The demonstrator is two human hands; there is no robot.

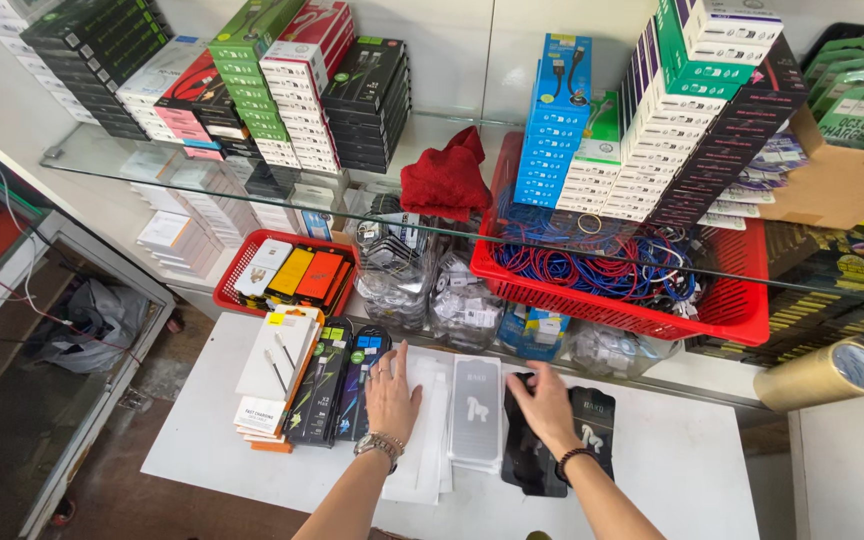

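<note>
Though cluttered, white tbl w/ shelves

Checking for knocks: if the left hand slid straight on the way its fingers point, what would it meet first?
Probably the clear plastic bags of small parts at the back of the white table. The left hand lies flat, fingers pointing at them; depth is unclear.

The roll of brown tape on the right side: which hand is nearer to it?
The right hand. It lies on black packets, with bare table between it and the tape roll. The left hand rests farther away, on white packets.
</note>
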